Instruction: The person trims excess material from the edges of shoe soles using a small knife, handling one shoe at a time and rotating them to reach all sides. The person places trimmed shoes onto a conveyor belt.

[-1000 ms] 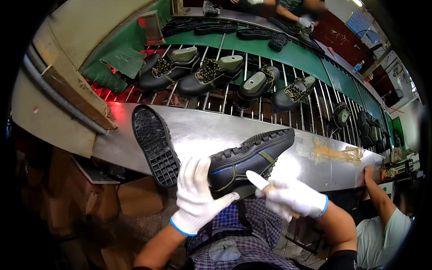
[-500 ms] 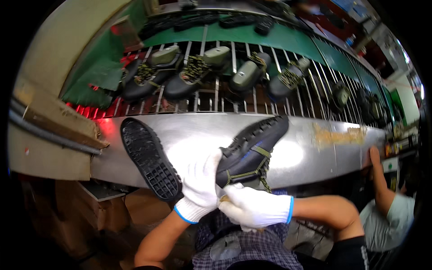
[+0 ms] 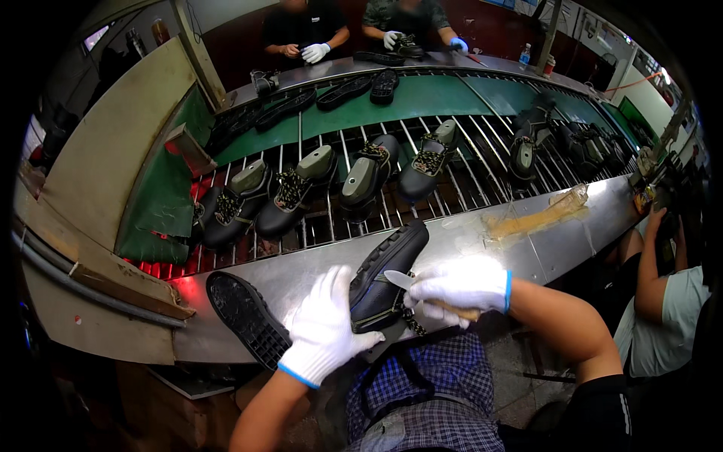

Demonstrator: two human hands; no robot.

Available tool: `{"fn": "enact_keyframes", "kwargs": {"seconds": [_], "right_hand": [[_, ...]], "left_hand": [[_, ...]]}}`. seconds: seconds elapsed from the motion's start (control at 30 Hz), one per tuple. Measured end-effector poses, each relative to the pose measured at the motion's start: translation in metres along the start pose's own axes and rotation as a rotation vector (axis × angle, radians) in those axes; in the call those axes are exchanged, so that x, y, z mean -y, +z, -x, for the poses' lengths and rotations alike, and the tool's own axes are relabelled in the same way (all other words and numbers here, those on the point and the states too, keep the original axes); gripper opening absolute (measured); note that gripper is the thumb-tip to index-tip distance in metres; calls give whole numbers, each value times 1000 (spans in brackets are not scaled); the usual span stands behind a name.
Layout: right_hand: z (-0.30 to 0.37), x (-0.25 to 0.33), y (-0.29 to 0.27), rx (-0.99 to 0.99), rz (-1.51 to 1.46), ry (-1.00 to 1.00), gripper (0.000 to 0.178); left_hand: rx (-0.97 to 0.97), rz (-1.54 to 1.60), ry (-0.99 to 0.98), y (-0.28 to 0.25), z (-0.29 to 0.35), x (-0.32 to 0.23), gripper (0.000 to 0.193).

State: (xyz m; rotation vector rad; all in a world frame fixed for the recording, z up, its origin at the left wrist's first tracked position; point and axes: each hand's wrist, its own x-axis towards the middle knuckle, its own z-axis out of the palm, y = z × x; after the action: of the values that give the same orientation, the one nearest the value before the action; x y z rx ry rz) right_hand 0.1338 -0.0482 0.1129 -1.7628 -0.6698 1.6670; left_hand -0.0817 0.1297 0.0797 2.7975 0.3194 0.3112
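Note:
A black shoe (image 3: 384, 260) with yellow-speckled laces lies on its side on the metal ledge, sole edge facing left and toe pointing away. My left hand (image 3: 322, 324), in a white knit glove, grips it at the heel, thumb stretched along the near end. My right hand (image 3: 463, 286), gloved too, closes around a wooden-handled knife-like tool (image 3: 398, 279). Its pale, rounded blade reaches over the shoe's side; whether it touches cannot be made out. A loose black sole (image 3: 245, 309) rests tread up beside my left hand, its near end partly hidden.
Behind the ledge (image 3: 527, 264), several shoes on lasts (image 3: 294, 200) stand on a roller conveyor. Black soles (image 3: 346, 93) lie on the green belt (image 3: 301, 128) beyond. Two people work across the line; another person (image 3: 663, 309) sits at right. A wooden panel (image 3: 113, 264) bounds the left.
The view has shifted, bringing in the people across the line. My right hand has moved from the shoe's heel to its right side, and the tool's blade now shows.

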Motion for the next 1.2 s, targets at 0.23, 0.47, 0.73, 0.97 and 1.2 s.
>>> {"fn": "enact_keyframes", "kwargs": {"seconds": [0.23,0.47,0.73,0.97,1.2], "right_hand": [[-25,-6,15,-193,347,-233,33],[-8,6,-10,85,89,-36,34],[-60,47,-13,318,19,114,30],[11,14,50,340,248,-26,45],[-33,-6,-32,-122,409,-46,52]], "left_hand": [[214,72,-56,5,-24,1,130],[174,46,-104,8,-15,1,128],[70,90,3,16,-11,10,118],[-27,69,172,30,-10,22,96],[-333,-66,238,22,20,10,72]]}}
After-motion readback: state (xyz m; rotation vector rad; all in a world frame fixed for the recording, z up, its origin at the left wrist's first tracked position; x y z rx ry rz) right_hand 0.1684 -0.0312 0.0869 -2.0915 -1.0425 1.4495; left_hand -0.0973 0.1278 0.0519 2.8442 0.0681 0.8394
